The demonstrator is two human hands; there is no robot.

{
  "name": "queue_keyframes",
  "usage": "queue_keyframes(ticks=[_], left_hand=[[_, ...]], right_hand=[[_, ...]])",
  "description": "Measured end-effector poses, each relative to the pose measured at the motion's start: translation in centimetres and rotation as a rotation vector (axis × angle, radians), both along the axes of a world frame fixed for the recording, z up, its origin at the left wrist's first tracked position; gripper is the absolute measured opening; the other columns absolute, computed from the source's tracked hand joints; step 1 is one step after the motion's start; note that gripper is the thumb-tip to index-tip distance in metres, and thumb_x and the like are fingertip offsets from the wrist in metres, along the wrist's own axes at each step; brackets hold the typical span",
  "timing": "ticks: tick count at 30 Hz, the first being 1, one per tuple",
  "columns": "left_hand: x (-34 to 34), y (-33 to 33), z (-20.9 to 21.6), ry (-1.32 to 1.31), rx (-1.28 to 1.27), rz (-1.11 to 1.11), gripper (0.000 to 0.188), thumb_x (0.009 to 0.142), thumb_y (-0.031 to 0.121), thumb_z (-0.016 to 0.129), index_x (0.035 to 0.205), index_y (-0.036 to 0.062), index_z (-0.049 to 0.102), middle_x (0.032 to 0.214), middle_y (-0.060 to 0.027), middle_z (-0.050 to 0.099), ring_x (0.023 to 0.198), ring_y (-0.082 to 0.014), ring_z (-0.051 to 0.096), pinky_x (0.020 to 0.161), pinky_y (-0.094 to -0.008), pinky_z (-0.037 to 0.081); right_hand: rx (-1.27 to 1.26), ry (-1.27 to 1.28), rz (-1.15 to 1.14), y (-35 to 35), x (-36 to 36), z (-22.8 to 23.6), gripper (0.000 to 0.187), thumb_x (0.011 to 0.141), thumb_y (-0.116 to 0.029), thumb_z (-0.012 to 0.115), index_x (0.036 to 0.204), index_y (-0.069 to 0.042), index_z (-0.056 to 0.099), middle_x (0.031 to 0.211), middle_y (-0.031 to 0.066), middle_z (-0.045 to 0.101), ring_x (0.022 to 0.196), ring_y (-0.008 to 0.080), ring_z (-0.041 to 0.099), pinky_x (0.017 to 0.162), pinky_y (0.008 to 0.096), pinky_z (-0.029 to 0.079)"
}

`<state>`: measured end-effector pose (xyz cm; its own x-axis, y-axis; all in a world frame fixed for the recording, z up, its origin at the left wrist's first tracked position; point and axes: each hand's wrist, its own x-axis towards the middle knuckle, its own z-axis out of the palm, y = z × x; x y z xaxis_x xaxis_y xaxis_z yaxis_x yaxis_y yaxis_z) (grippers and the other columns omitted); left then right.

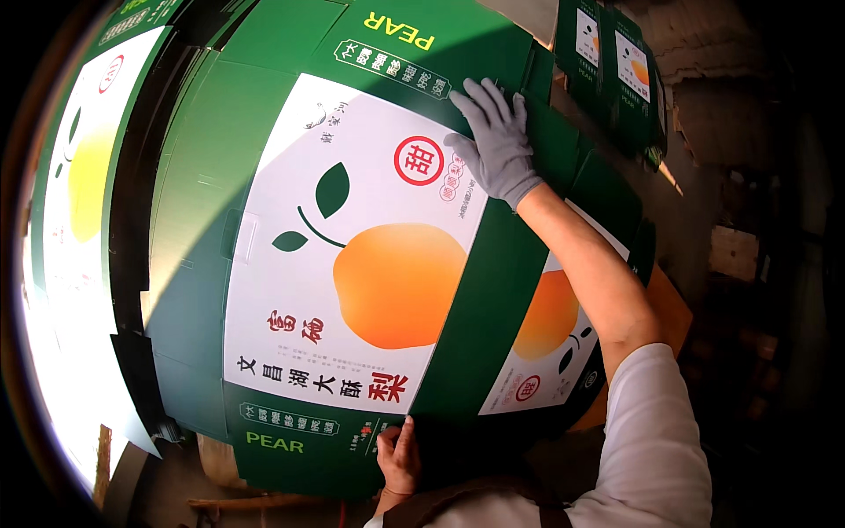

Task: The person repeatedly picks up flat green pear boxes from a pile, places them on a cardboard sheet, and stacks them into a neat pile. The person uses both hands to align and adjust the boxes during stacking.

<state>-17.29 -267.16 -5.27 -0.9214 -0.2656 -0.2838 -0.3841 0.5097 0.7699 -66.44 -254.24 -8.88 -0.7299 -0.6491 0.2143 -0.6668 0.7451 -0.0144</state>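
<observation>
We see the gloved fingers of our right hand [497,145] spread wide and laid flat, near the top centre of the frame, on a green cardboard sheet [466,334]. At the bottom centre, the bare fingers of our left hand [401,462] are partly curled, one fingertip pointing up at the lower edge of the sheet's white panel; we cannot tell whether they grip anything. The right forearm [590,273] slants down across the sheet to a white sleeve [656,431] at lower right, while only a little of the left wrist shows.

The sheet fills the middle of the frame, its large white panel printed with an orange pear and dark green leaves; a smaller pear panel lies partly under our right forearm. Sunlight strikes the upper left, and a slanting shadow covers much of the rest. Beyond a dark gap at far left stands a bright panel [88,176] with a yellow pear. At upper right we find green printed cartons [612,66], and at right a pale brown block [735,253] in deep shade. A wooden strip [264,502] lies at lower left.
</observation>
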Motion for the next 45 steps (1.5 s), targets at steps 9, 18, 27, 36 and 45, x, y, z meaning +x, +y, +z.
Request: queue_keyframes(ticks=[9,18,27,36,45], left_hand=[[0.6,-0.3,1.1,0.027,-0.005,0.030,0.047,0.080,-0.007,0.065,0.124,0.0123,0.065,0.093,-0.0096,0.055,0.075,-0.0237,0.057,0.064,-0.0332,0.050],[2.8,0.5,2.4,0.198,-0.018,0.072,0.032,0.087,0.000,0.060,0.119,0.0052,0.059,0.096,-0.0134,0.056,0.082,-0.0303,0.060,0.071,-0.0381,0.050],[3.5,2.0,4.6,0.026,-0.165,-0.063,0.017,0.087,0.011,0.062,0.098,0.0017,0.053,0.099,-0.0175,0.056,0.095,-0.0374,0.057,0.080,-0.0455,0.048],[-7.7,6.3,6.9,0.386,-0.441,-0.601,0.056,0.092,0.038,0.058,0.140,0.0115,0.045,0.153,-0.0148,0.031,0.145,-0.0301,0.024,0.116,-0.0469,0.021],[-9.8,7.6,6.9,0.219,-0.533,-0.715,0.068,0.096,0.057,0.038,0.151,0.0172,0.029,0.160,-0.0126,0.016,0.149,-0.0290,0.012,0.119,-0.0494,0.011]], right_hand=[[-0.018,0.074,-0.047,-1.6,7.6,0.7,0.059,0.093,-0.053,0.049,0.137,-0.016,0.044,0.144,0.0100,0.041,0.136,0.0313,0.034,0.104,0.0685,0.020],[0.058,-0.145,0.155,-5.3,27.2,4.5,0.066,0.092,-0.057,0.046,0.143,-0.015,0.039,0.149,0.0103,0.033,0.141,0.0289,0.025,0.107,0.0690,0.015],[-0.599,-0.537,0.117,-3.2,41.5,6.6,0.056,0.094,-0.034,0.056,0.141,-0.009,0.039,0.151,0.0159,0.032,0.139,0.0358,0.031,0.115,0.0539,0.020],[-0.665,-0.261,-0.310,13.7,39.5,8.7,0.057,0.091,-0.018,0.058,0.142,-0.002,0.038,0.143,0.0251,0.042,0.133,0.0422,0.039,0.112,0.0488,0.029],[-0.497,-0.391,-0.318,15.9,39.5,9.2,0.063,0.090,-0.030,0.052,0.142,0.002,0.037,0.148,0.0259,0.034,0.139,0.0438,0.029,0.116,0.0512,0.020]])
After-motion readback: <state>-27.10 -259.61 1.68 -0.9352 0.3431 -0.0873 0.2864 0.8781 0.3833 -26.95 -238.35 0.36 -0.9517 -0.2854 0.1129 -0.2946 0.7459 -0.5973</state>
